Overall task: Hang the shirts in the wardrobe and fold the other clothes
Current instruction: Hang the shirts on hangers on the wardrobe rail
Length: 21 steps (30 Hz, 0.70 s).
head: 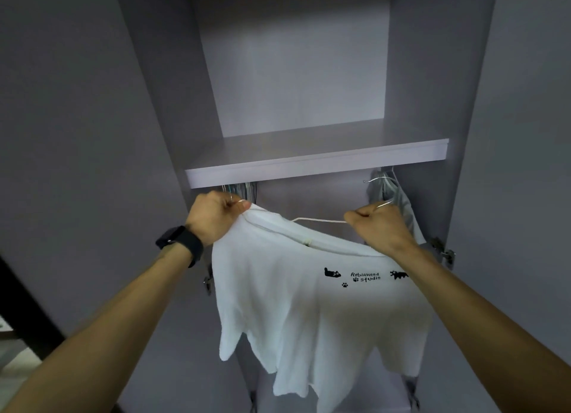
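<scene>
At the left side, the left hand (216, 219), with a dark watch (180, 244) on its wrist, is closed into a fist and pinches the shoulder edge of the white shirt (309, 313) between thumb and fingers. Just above and behind this hand a bunch of hangers (242, 190) shows under the shelf (315, 160). The shirt hangs between the two hands, in front of the open wardrobe (432, 88) and lower than the shelf. Its collar line runs from left to right across the opening, a little lower on the right, and the body and sleeves fall down freely. A thin white hanger (321, 221) is inside the collar, and one bare arm of it is visible between the hands. On the right, the right hand (381, 227) is also closed tight, around the top of the hanger, and a small piece of the metal hook (385, 204) comes out above the fingers. Beside this hand a grey garment (392, 193) already hangs in the right corner. The rail itself is hidden behind the front edge of the shelf, so I judge it is above and beyond the hands. The right hand is nearer to the hook, so this hand most probably must lift it up to the rail while the left one only steadies the cloth.
</scene>
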Each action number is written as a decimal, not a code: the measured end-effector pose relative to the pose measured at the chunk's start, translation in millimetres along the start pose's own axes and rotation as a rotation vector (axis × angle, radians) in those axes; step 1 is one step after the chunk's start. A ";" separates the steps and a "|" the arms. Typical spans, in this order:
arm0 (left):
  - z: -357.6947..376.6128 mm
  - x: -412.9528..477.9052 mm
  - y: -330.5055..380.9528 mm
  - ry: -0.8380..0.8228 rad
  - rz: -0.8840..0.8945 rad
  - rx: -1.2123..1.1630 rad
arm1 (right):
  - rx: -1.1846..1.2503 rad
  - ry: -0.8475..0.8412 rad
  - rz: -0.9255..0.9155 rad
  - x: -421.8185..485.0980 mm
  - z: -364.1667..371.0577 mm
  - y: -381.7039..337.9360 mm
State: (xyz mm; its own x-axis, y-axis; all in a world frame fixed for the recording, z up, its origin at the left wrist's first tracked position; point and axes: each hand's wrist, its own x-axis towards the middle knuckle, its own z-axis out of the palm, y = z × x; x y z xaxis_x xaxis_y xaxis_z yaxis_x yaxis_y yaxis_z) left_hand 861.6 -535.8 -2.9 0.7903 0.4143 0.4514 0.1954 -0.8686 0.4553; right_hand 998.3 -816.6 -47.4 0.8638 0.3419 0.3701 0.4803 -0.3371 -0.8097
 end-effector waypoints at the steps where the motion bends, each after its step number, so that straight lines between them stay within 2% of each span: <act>1: -0.5 0.0 -3.1 0.018 -0.016 -0.021 | -0.015 0.010 -0.013 2.1 -1.5 -5.6; 5: -5.9 0.1 -11.2 0.059 -0.069 -0.081 | -0.012 0.088 -0.013 8.0 -11.3 -14.9; 9: -1.7 -2.8 1.0 -0.026 -0.001 -0.001 | -0.294 -0.173 -0.024 2.8 7.3 -16.1; 11: 6.1 -7.0 8.3 -0.103 0.053 0.038 | -0.251 -0.145 -0.061 8.7 12.2 -20.8; 13: 13.6 -11.5 11.3 -0.184 0.063 -0.053 | -0.233 -0.100 -0.093 16.0 15.1 -30.8; 16: 23.8 -13.8 14.0 -0.191 0.031 -0.257 | -0.493 -0.359 -0.116 14.1 32.8 -45.2; 17: 26.8 -14.4 14.5 -0.187 0.026 -0.270 | -0.541 -0.385 -0.147 12.4 40.2 -47.4; 19: 33.9 -15.7 13.2 -0.231 0.018 -0.255 | -0.436 -0.294 -0.145 17.3 41.5 -49.5; 21: 35.6 -21.1 8.3 -0.328 0.013 -0.238 | -0.341 -0.118 -0.129 28.9 33.7 -53.7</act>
State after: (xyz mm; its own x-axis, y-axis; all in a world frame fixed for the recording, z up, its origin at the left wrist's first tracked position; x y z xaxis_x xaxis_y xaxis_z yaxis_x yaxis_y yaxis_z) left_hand 867.3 -561.5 -36.0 0.9427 0.2614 0.2072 0.0744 -0.7703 0.6334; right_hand 992.3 -759.0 -8.6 0.7792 0.4921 0.3881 0.6240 -0.5507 -0.5544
